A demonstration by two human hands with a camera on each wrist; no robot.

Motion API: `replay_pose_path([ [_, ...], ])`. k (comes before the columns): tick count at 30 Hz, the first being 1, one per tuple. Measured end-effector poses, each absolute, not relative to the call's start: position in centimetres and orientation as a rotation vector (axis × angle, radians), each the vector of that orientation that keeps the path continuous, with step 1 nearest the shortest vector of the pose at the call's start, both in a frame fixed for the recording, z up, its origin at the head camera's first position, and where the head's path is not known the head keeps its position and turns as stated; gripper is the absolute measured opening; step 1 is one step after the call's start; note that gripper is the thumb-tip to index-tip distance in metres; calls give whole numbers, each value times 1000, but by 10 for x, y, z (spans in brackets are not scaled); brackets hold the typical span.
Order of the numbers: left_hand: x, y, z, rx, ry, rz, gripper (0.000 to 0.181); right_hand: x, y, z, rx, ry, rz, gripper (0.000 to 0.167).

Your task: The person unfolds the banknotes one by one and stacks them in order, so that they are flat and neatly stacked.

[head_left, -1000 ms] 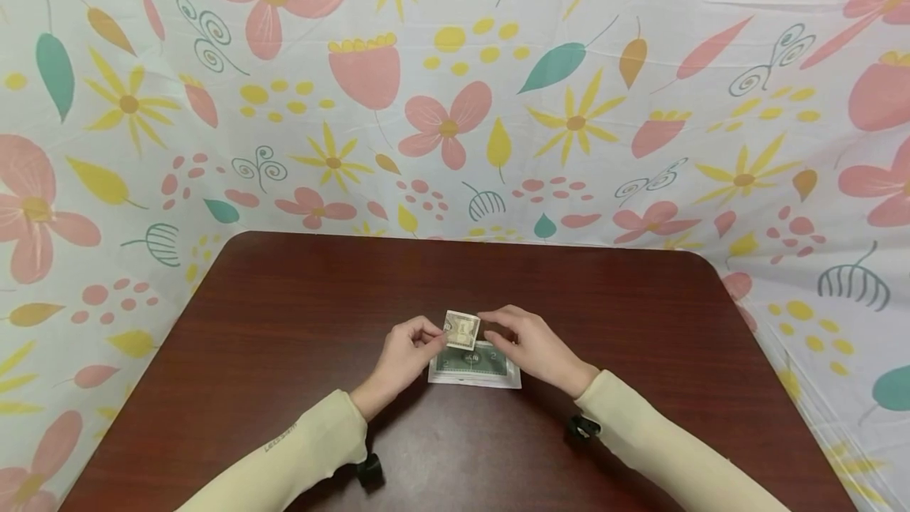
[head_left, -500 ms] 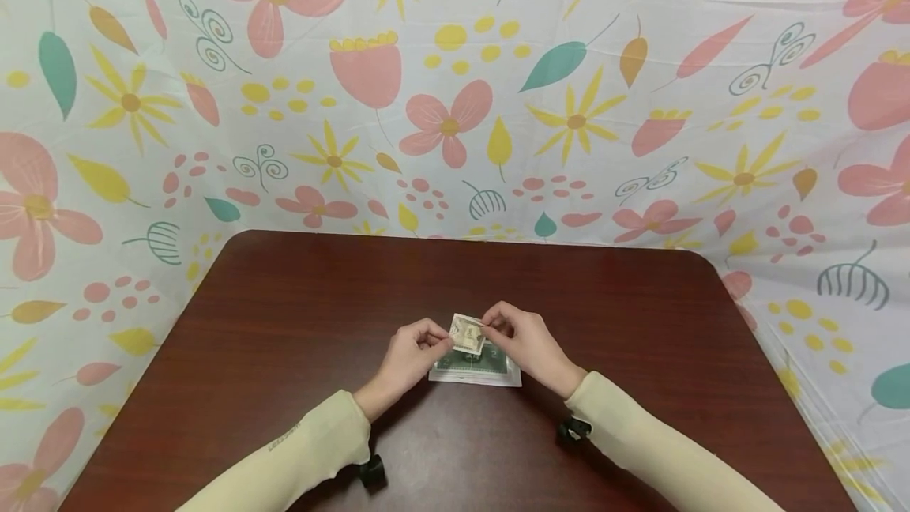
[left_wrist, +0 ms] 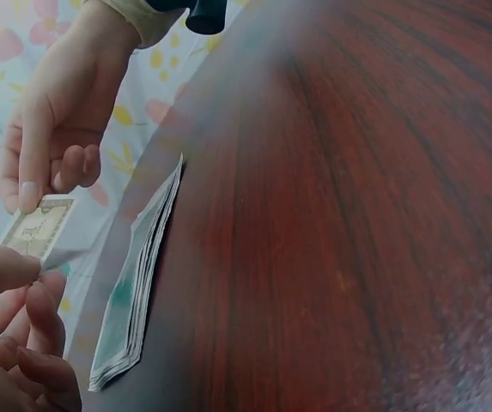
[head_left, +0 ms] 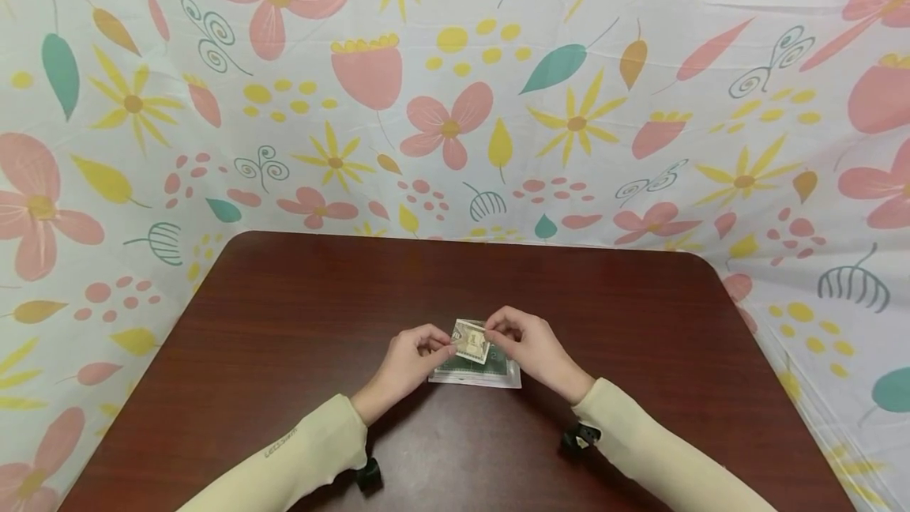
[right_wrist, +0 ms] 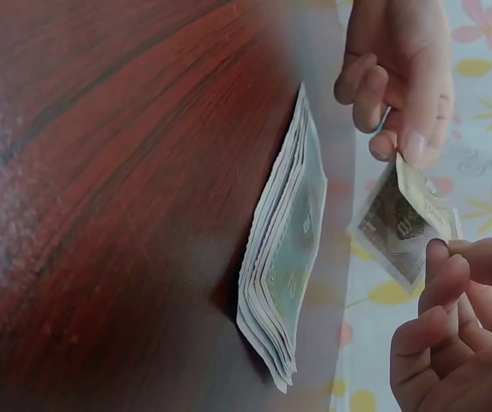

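A small pale banknote (head_left: 471,342) with a printed centre is held up between both hands, tilted. My left hand (head_left: 408,362) pinches its left side between thumb and fingers. At its upper right edge my right hand (head_left: 529,342) pinches it the same way. The right wrist view has the banknote (right_wrist: 396,227) bent, a light face and a dark face both showing; what looks like clear film lies along it. Just below rests a stack of green banknotes (head_left: 476,379) with white margins, partly covered by the held one. From the left wrist, the stack (left_wrist: 134,292) shows several layers.
The dark reddish wooden table (head_left: 320,283) extends around the hands. Behind it hangs a white cloth (head_left: 455,46) printed with flowers and leaves. Black wrist cameras are strapped under both sleeves.
The right hand has gone from a loose touch to a pinch on the small banknote. The banknote has shifted slightly right and down over the stack, which stays put.
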State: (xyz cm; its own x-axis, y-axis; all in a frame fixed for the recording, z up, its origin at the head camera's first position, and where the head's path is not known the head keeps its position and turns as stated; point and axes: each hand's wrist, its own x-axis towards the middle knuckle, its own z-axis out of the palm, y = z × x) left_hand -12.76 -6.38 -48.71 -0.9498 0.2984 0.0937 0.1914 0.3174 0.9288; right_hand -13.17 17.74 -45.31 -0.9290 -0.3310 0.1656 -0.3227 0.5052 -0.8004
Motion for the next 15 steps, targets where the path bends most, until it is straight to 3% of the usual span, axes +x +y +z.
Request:
replay_pose_path([
  [15,-145,-79,-475,614,2511,1717,16,-124,188,-444,-626,2699,-1408,10],
])
